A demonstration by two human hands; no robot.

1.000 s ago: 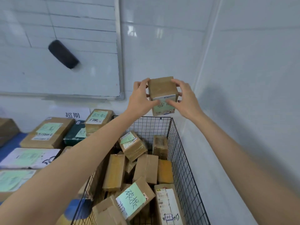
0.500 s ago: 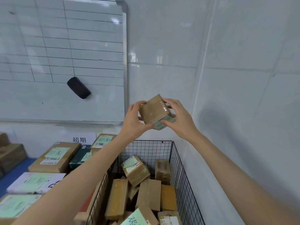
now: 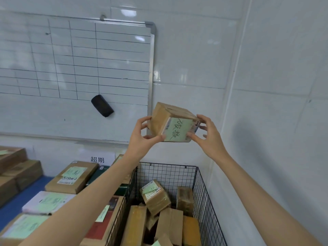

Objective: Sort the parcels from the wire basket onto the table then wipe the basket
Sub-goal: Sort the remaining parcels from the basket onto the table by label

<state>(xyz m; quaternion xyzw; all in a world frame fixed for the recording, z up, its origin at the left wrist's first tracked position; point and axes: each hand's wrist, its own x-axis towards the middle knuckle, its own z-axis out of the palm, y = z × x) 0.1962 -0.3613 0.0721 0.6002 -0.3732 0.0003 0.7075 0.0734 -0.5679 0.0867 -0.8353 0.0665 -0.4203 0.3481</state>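
1. The held parcel point(image 3: 159, 119) is brown cardboard, wrapped in clear tape that gives its faces a faint sheen.
2. Its label point(image 3: 177, 130) is pale green paper, matt, written on in black ink.
3. The wire basket point(image 3: 204, 189) is thin metal mesh with a black coating.
4. The parcels in the basket point(image 3: 156, 197) are brown cardboard under shiny tape.
5. The whiteboard point(image 3: 115, 68) is smooth and glossy, framed in silvery metal.
6. The eraser point(image 3: 102, 106) looks black and matt.
7. The wall tiles point(image 3: 195, 59) are white and glossy, with bright reflections on them.

The parcel point(image 3: 160, 119) I held was tan brown, its label point(image 3: 178, 129) pale green with black handwriting. The wire basket point(image 3: 204, 196) was a black grid, the table point(image 3: 26, 197) blue, the whiteboard point(image 3: 71, 59) white with ruled black lines, its eraser point(image 3: 102, 105) black.
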